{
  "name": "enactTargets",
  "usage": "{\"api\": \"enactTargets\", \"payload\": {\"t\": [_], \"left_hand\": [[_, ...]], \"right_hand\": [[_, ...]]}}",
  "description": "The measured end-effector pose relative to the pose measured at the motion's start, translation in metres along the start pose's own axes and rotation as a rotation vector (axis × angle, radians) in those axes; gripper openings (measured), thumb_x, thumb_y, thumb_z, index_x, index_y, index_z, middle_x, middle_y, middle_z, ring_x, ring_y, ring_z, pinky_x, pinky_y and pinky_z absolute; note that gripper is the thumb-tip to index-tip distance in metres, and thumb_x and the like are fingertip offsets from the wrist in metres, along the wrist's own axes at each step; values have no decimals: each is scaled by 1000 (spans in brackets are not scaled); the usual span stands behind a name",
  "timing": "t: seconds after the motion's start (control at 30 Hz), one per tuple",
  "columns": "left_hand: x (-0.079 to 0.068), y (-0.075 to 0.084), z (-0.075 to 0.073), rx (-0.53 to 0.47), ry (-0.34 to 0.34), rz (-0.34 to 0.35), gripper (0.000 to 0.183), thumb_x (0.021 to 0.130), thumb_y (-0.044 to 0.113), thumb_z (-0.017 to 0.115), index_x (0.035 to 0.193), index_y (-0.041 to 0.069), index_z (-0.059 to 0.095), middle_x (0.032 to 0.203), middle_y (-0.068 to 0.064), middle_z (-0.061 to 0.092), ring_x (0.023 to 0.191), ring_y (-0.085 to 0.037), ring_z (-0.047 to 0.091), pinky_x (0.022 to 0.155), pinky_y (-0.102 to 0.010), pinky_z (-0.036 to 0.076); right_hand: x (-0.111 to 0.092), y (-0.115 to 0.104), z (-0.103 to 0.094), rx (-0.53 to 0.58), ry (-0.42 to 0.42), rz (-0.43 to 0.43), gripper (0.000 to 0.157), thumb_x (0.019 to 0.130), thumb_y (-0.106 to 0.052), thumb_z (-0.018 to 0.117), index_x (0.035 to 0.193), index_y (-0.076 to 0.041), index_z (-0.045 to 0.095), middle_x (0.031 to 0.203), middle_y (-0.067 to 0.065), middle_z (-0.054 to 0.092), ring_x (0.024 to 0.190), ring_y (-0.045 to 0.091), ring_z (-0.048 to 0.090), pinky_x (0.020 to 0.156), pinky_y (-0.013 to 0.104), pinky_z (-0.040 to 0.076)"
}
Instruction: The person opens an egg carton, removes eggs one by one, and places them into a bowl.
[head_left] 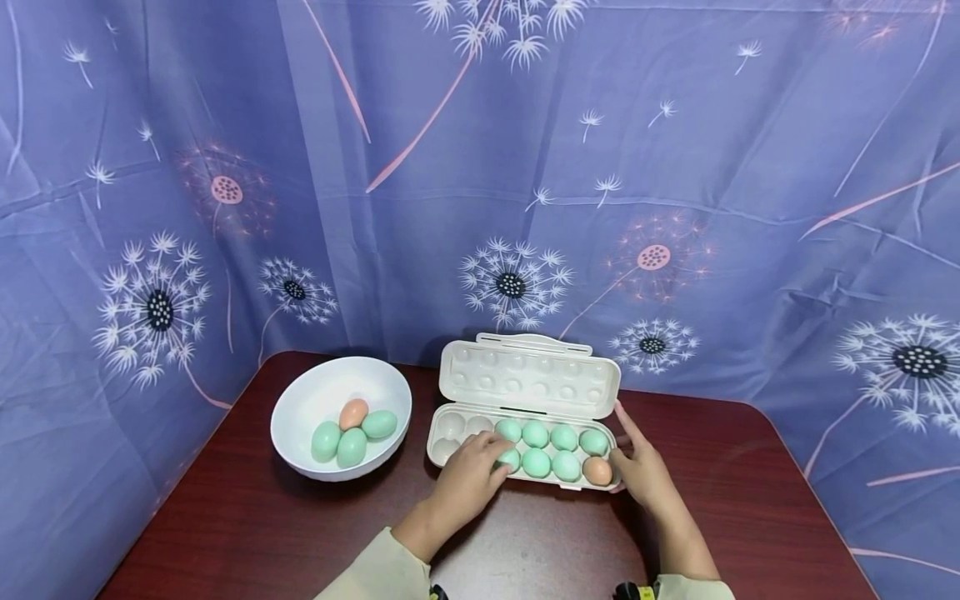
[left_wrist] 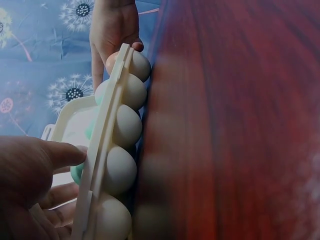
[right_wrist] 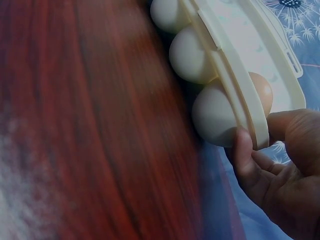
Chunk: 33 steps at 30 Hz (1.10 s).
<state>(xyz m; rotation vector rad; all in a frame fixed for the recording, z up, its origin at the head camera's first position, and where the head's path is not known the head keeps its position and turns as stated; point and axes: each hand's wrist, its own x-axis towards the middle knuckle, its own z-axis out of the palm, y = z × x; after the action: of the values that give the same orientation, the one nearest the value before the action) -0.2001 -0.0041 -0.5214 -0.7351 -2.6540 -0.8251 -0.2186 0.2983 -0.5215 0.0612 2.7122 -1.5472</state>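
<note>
An open cream egg carton (head_left: 530, 414) lies on the table, its lid (head_left: 529, 379) tipped back toward the curtain. Several green eggs (head_left: 536, 433) fill its middle and right cups, and a brown egg (head_left: 597, 471) sits in the front right corner. My left hand (head_left: 468, 472) pinches a green egg (head_left: 510, 459) at a front-row cup, thumb on the near side; the fingers cover part of it. Bare cups (head_left: 450, 427) show at the carton's left end. At the other end my right hand (right_wrist: 285, 165) grips the carton's rim, with fingertips under the edge.
A white bowl (head_left: 288, 421) stands left of the carton, holding one brown egg (head_left: 353, 413) and three green eggs (head_left: 352, 448). The dark red wooden table (head_left: 225, 533) meets a blue dandelion-print curtain (head_left: 420, 275) along its back and sides.
</note>
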Motion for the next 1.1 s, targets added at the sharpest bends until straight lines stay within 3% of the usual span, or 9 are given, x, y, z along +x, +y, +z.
{"api": "enactTargets", "payload": {"t": [0.63,0.9,1.1], "left_hand": [[1,-1,-4,11,5,8,33,92,26,73,123,14,71,116,-1,67,105,-18,65,90,-34,56],[5,0,-16,19,79,15,33,91,24,75,122,14,71,113,-2,68,94,-16,69,77,-33,58],[7,0,-31,-14,113,-13,35,92,24,74,124,13,70,118,-3,66,96,-20,71,80,-35,59]], "right_hand": [[1,0,0,-12,2,1,81,95,3,49,162,-34,20,124,29,59,69,17,64,50,37,58],[1,1,0,-9,1,3,81,96,2,50,162,-33,19,125,28,59,68,16,64,50,38,58],[2,3,1,-24,1,-6,81,95,1,49,162,-32,18,123,29,59,69,15,64,50,36,58]]}}
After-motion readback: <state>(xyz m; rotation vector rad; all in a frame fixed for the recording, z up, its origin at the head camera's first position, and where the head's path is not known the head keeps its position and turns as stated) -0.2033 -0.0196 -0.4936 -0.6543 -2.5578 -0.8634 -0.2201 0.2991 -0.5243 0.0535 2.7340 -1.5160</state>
